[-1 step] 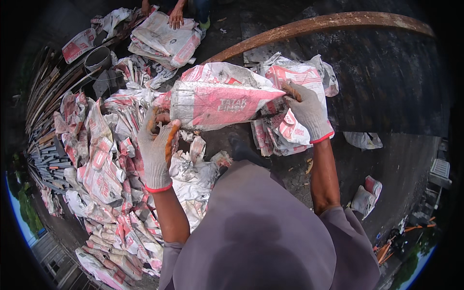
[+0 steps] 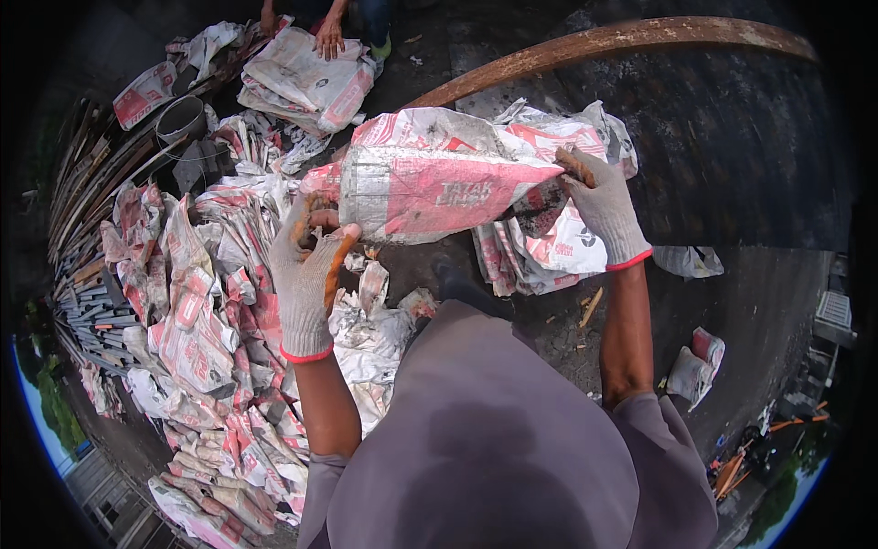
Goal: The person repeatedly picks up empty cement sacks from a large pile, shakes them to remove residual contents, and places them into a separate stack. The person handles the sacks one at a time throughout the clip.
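Note:
Stretched between my two gloved hands is an empty white and pink sack [image 2: 434, 192], dirty and creased, with a dark stained opening at its right end. My left hand [image 2: 313, 261] grips the sack's left end, fingers curled at its edge. With thumb and fingers pinched, my right hand [image 2: 599, 201] holds the right corner. Both gloves are grey knit with orange-brown stained fingers and red cuffs. Below and behind the held sack lies a stack of flattened sacks [image 2: 562, 247], partly hidden by it.
A large heap of used sacks [image 2: 197, 357] spreads along my left. Further off, another person's hand [image 2: 330, 38] rests on a sack pile [image 2: 306, 80]. A bucket [image 2: 181, 119] stands beside long wooden strips [image 2: 87, 183]. A rusty curved beam [image 2: 604, 48] crosses the far side.
Both my hands have shifted a little to the right, carrying the sack along. The grip on each end stays the same.

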A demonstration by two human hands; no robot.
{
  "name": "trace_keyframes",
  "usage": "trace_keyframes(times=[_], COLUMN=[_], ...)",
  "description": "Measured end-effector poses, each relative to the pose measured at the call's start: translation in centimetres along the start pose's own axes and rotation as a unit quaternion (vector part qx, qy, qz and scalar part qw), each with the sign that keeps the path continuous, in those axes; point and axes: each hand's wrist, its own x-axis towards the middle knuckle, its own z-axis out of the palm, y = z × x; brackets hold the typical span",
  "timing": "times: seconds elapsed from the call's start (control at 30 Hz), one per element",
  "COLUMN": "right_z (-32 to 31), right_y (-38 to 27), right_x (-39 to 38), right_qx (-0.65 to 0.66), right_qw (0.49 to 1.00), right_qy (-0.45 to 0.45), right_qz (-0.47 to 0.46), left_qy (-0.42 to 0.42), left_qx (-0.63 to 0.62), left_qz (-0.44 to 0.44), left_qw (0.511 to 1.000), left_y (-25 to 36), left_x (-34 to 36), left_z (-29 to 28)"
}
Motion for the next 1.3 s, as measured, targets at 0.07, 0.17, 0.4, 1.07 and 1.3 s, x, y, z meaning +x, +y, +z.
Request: trace_keyframes(times=[0.07, 0.17, 0.4, 1.07, 1.3], right_z=[-7.2, -14.3, -18.2, -5.9, -2.6], right_y=[-0.2, 0.5, 11.2, 35.5, 31.0], right_x=[-0.2, -2.1, -11.0, -11.2, -10.4], right_qx=[-0.085, -0.155, -0.233, -0.456, -0.478], right_qw=[0.995, 0.972, 0.923, 0.836, 0.766], right_qy=[0.042, 0.168, 0.262, 0.136, -0.061], right_qz=[0.011, 0.05, 0.16, 0.273, 0.426], left_qy=[-0.089, -0.278, -0.407, -0.098, 0.066], left_qx=[-0.066, -0.115, 0.028, 0.274, 0.163], left_qz=[-0.011, -0.086, 0.131, -0.414, -0.57], left_qw=[0.994, 0.95, 0.903, 0.862, 0.803], left_y=[2.7, 4.3, -4.8, -34.1, -32.9], left_x=[1.4, 2.1, -3.3, -6.3, -24.3], left_z=[4.7, 10.9, 23.6, 2.5, -6.2])
